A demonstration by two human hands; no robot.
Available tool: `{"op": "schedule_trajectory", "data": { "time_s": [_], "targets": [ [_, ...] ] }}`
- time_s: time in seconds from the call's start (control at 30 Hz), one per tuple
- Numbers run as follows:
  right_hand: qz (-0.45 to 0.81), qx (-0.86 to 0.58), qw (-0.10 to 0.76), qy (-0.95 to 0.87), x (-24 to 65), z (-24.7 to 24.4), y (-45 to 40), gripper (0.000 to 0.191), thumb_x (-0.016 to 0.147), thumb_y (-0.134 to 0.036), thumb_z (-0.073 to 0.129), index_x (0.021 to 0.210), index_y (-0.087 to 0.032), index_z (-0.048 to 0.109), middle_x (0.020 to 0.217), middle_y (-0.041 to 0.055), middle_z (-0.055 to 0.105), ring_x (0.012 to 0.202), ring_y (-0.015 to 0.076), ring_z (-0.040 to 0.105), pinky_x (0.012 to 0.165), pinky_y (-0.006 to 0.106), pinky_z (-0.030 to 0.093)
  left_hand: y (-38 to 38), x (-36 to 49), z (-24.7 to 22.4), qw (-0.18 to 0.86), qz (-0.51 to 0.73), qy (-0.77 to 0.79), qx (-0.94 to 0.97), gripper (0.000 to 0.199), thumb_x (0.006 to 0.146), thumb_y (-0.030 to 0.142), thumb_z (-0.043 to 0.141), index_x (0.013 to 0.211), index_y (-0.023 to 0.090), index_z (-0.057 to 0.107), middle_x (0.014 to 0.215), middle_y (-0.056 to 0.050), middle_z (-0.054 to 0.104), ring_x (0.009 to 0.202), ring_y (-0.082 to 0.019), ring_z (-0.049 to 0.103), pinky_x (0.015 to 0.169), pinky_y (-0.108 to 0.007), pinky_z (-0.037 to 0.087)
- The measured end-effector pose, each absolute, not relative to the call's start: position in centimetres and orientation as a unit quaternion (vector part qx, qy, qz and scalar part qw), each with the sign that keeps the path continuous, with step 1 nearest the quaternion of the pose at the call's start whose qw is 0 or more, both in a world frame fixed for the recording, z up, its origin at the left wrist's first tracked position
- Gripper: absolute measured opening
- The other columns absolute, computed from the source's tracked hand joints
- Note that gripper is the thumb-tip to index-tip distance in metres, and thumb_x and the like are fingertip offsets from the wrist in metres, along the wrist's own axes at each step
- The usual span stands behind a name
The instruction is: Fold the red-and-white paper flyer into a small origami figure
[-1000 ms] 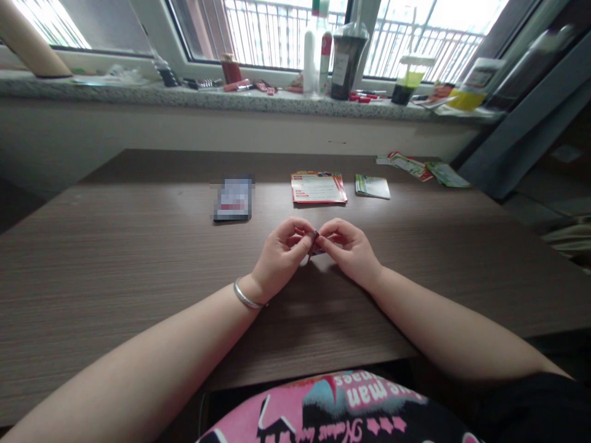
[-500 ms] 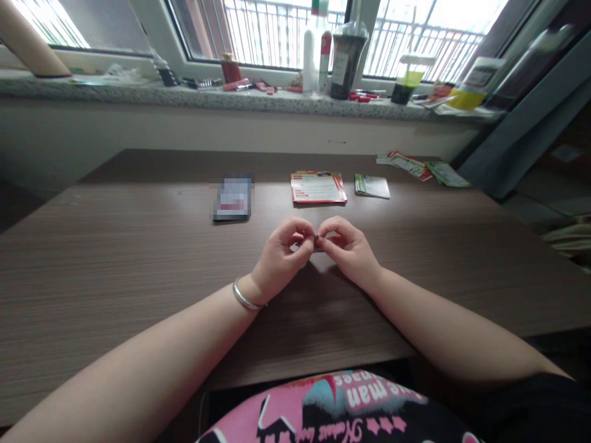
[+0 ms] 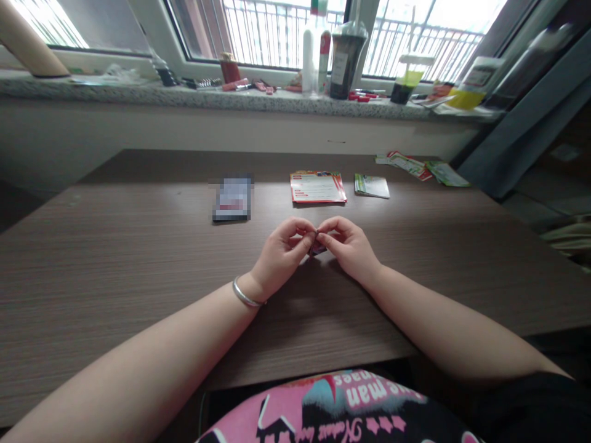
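Above the middle of the table my left hand (image 3: 287, 246) and my right hand (image 3: 349, 247) meet, thumbs and forefingers pinched together. Between them they grip a small dark purplish piece (image 3: 317, 249), mostly hidden by the fingers; its kind I cannot make out. A silver bangle (image 3: 246, 293) circles my left wrist. Just beyond the hands lies a stack of red-edged printed cards (image 3: 317, 187). To its right is a smaller stack of green and white cards (image 3: 372, 186). A blurred-out dark-edged flat item (image 3: 232, 198) lies to the left.
Loose red and green packets (image 3: 409, 165) lie at the table's far right corner. Behind the brown table (image 3: 115, 258) runs a stone windowsill (image 3: 272, 101) crowded with bottles, a dark drink cup (image 3: 346, 64), pens and a yellow-labelled jar (image 3: 475, 83). A grey curtain (image 3: 503, 135) hangs at the right.
The small piece between my fingers has tilted, and more of its purplish face shows below the fingertips. Both hands stay in nearly the same place.
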State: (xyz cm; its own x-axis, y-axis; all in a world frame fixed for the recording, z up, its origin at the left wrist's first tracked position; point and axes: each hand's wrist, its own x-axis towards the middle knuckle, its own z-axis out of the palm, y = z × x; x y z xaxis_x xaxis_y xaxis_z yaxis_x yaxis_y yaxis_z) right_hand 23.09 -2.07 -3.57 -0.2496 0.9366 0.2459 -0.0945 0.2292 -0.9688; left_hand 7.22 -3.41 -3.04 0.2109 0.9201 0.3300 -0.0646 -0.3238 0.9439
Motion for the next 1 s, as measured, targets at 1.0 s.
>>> {"op": "schedule_trajectory", "data": {
  "time_s": [1.0],
  "targets": [
    [0.514, -0.382, 0.417, -0.645, 23.6, -5.3, -0.6, 0.02, 0.076, -0.032, 0.069, 0.089, -0.02, 0.059, 0.082, -0.0005, 0.067, 0.072, 0.0136, 0.064, 0.072, 0.03, 0.052, -2.3, 6.9, -3.7, 0.537, 0.478, 0.42, 0.553, 0.035, 0.073, 0.042, 0.075, 0.092, 0.014, 0.065, 0.074, -0.002, 0.069, 0.06, -0.013, 0.063, 0.05, -0.021, 0.05]
  ]
}}
